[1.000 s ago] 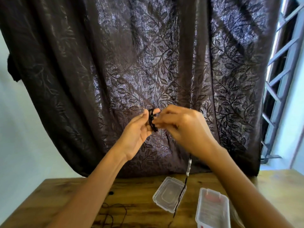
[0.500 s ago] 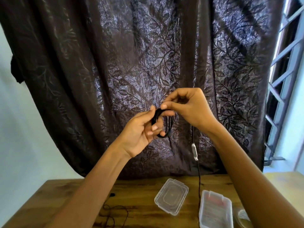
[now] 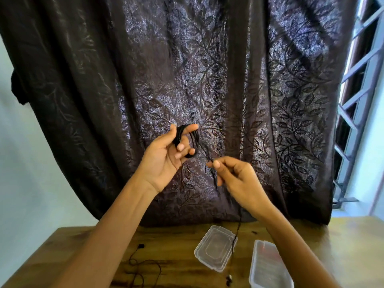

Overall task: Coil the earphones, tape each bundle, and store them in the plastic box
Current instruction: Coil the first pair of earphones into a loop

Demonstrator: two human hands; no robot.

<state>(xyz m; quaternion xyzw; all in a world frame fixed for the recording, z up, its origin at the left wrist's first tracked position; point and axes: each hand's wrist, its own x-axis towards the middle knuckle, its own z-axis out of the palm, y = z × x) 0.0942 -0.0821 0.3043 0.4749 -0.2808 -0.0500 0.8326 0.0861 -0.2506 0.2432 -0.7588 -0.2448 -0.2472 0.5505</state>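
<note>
Leaf-patterned curtain [image 3: 187,69] behind, wooden table [image 3: 166,246] below: left hand [image 3: 164,154] grips the upright earphone coil [image 3: 187,140], right hand [image 3: 236,177] at its 4 o'clock pinches the free cord [image 3: 204,151], which runs up toward 10 o'clock into the coil.

- Curtain [image 3: 207,80], across the upper frame: dark brown-purple with a sheen and a leaf-and-vine pattern.
- Earphone coil [image 3: 187,140], centre: black, as is its trailing cable [image 3: 235,239].
- Table [image 3: 170,246], bottom: warm brown wood grain.
- Lid [image 3: 215,247] and plastic box [image 3: 268,267], lower right: clear; a reddish tint shows in the box.
- Loose earphones [image 3: 143,265], lower left: black.
- Wall [image 3: 31,183], left: pale bluish-white.
- Window bars [image 3: 357,125], right edge: grey.
</note>
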